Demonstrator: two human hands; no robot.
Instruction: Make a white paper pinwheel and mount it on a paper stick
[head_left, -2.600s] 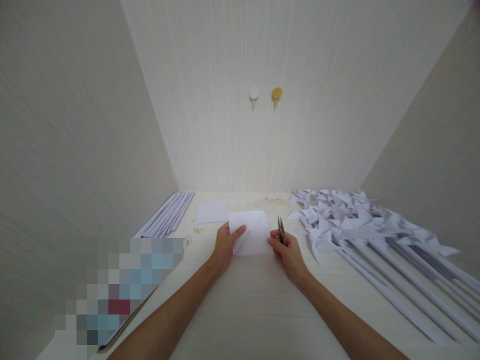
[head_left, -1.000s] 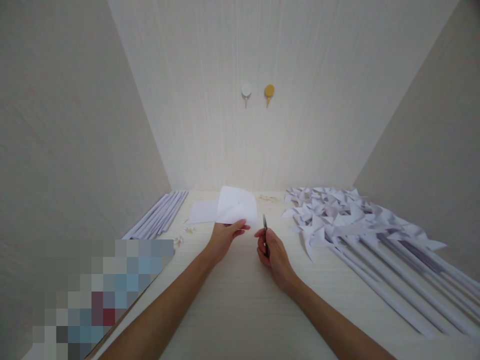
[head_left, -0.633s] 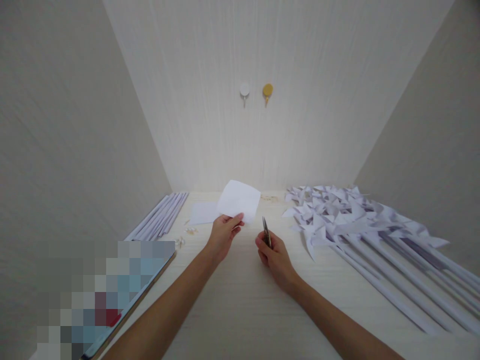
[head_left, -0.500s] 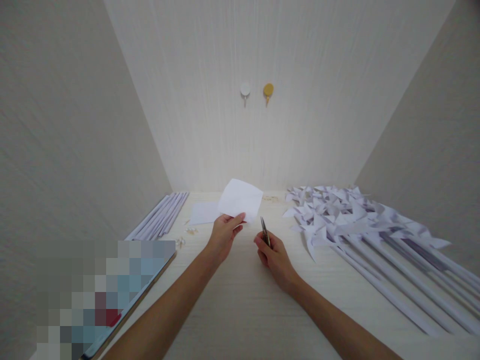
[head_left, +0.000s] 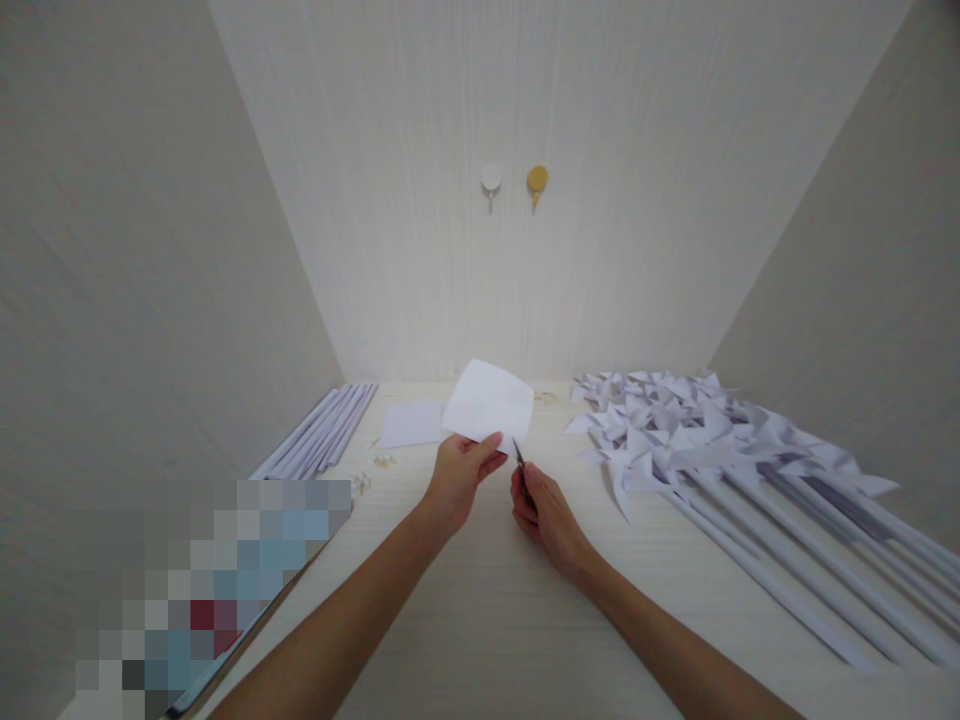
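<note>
My left hand pinches the lower edge of a white sheet of paper, holding it raised above the table. My right hand is closed around a small pair of scissors, whose handles are mostly hidden in the fingers. The dark blades point up and meet the sheet's lower right corner. Whether that corner lies between the blades is too small to tell. Behind my left hand, a flat stack of white paper lies on the table.
Rolled white paper sticks lie at the left, behind a blurred-out device. At the right is a heap of paper pinwheels on long white sticks. Small pale bits lie near the paper stack. Two hooks hang on the back wall.
The raised sheet and my left hand have shifted slightly right. The scissors have tilted left, and their tips have come from beside the sheet to its lower right corner.
</note>
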